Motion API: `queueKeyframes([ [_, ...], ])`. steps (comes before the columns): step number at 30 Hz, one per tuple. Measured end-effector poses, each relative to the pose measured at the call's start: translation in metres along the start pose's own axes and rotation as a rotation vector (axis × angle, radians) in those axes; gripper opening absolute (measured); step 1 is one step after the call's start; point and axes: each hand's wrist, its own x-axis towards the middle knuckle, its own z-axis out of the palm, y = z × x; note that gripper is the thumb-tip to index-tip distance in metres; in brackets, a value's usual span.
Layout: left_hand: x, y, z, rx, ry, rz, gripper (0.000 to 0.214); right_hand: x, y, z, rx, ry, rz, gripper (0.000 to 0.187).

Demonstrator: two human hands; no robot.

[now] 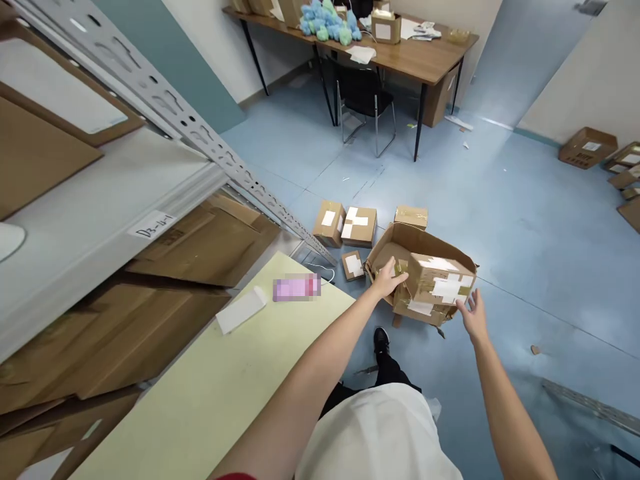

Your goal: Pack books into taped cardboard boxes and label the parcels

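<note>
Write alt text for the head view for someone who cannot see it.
A person's left hand touches a taped cardboard box over a large open carton on the blue floor; the open right hand is beside it. Small boxes lie behind.
</note>
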Motion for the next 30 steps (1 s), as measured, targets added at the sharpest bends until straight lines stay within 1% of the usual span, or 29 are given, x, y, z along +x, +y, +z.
queueKeyframes([
  [2,-0.022,-0.007,-0.019,-0.006,0.059,0.031,0.104,-0.017,-0.004,0.013,0.055,-0.036,0.093,0.115],
  [3,-0.034,-0.010,-0.029,-0.008,0.082,0.045,0.104,-0.025,-0.009,0.020,0.079,-0.058,0.117,0.116],
  [4,-0.047,-0.012,-0.038,-0.016,0.096,0.058,0.104,-0.033,-0.015,0.027,0.095,-0.083,0.112,0.114],
  [5,-0.059,-0.014,-0.045,-0.029,0.100,0.071,0.106,-0.040,-0.023,0.033,0.104,-0.104,0.088,0.111],
  [7,-0.083,-0.014,-0.053,-0.066,0.083,0.099,0.113,-0.053,-0.042,0.047,0.111,-0.135,0.013,0.104],
  [9,-0.106,-0.012,-0.055,-0.101,0.057,0.134,0.117,-0.066,-0.063,0.061,0.112,-0.142,-0.082,0.097],
  [11,-0.130,-0.008,-0.056,-0.110,0.075,0.169,0.115,-0.083,-0.083,0.076,0.105,-0.143,-0.171,0.090],
  [13,-0.159,-0.008,-0.060,-0.079,0.157,0.192,0.104,-0.103,-0.100,0.093,0.085,-0.182,-0.241,0.079],
  [14,-0.176,-0.011,-0.065,-0.051,0.213,0.197,0.096,-0.114,-0.106,0.103,0.071,-0.230,-0.271,0.073],
  [16,-0.218,-0.022,-0.078,0.005,0.329,0.189,0.077,-0.141,-0.116,0.126,0.051,-0.387,-0.332,0.062],
  [18,-0.268,-0.042,-0.096,0.020,0.445,0.162,0.064,-0.171,-0.121,0.154,0.039,-0.602,-0.391,0.056],
  [20,-0.324,-0.070,-0.112,-0.026,0.590,0.124,0.057,-0.206,-0.125,0.184,0.002,-0.832,-0.446,0.053],
  [23,-0.409,-0.119,-0.125,-0.142,0.903,0.051,0.051,-0.267,-0.127,0.231,-0.108,-1.136,-0.531,0.053],
  [26,-0.485,-0.168,-0.121,-0.270,1.222,-0.045,0.046,-0.335,-0.129,0.273,-0.227,-1.361,-0.634,0.054],
  [28,-0.529,-0.195,-0.111,-0.371,1.393,-0.087,0.044,-0.380,-0.130,0.295,-0.272,-1.501,-0.716,0.055],
  [30,-0.566,-0.216,-0.096,-0.453,1.548,-0.109,0.044,-0.422,-0.131,0.311,-0.292,-1.652,-0.799,0.054],
])
